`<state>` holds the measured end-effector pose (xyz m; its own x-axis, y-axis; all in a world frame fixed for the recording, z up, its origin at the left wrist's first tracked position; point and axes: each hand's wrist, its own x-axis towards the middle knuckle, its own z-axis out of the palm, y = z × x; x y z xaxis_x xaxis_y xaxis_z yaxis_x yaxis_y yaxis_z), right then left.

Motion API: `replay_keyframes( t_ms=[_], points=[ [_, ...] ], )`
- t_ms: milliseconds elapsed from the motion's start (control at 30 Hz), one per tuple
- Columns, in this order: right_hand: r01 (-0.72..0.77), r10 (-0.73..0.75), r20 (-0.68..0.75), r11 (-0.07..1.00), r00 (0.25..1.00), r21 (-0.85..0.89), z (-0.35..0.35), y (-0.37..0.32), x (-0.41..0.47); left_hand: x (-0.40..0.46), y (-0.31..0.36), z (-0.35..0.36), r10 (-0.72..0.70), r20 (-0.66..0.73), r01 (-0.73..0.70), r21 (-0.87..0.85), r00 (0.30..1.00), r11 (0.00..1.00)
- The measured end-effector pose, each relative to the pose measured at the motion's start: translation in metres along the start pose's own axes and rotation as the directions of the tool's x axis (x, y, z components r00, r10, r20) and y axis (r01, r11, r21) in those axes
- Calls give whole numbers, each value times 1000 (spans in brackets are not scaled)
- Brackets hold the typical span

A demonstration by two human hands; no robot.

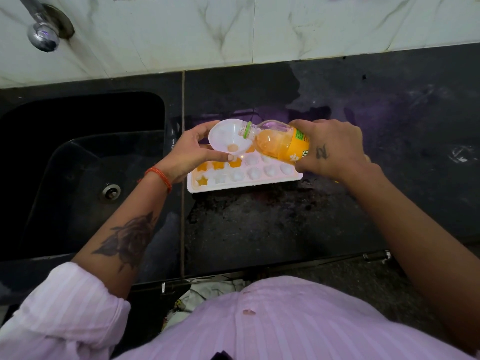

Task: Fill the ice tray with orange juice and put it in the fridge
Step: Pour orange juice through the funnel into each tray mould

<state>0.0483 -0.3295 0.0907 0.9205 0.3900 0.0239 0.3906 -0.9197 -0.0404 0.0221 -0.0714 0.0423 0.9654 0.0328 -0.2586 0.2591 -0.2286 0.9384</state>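
Head view: one ice tray, one funnel, one bottle and two hands over a dark counter point(259, 229).
Ice tray point(246, 181): white, flat on the counter just right of the sink point(78, 165); its far part is hidden behind the funnel and bottle.
Tray contents: four cells show orange juice, among them a star-shaped one at the near left corner; the other cells in sight look white and unfilled.
Funnel point(228, 139): white, held tilted above the tray's left half, a small pool of juice at its throat.
Bottle point(279, 144): clear plastic, green neck ring, tipped nearly level with its mouth at the funnel's rim; about half full of orange juice.
Label: yellow-orange with a green patch; the print is too small to read.
Left hand point(189, 154): fingers and thumb pinch the funnel's rim.
Right hand point(335, 149): fingers curled round the bottle's base end.
Tap point(42, 35): chrome, against the marble-pattern wall, above the sink.
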Motion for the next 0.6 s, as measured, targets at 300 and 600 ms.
replay_keyframes(
  t_ms=[300,600],
  points=[
    [-17,16,-42,1000,999,-21,-2,13,-6,5,3,16,29,44,-28,-23,999,999],
    [-36,31,-71,997,997,-70,-4,21,-11,13,2,24,50,71,-50,0,996,999]
  ],
)
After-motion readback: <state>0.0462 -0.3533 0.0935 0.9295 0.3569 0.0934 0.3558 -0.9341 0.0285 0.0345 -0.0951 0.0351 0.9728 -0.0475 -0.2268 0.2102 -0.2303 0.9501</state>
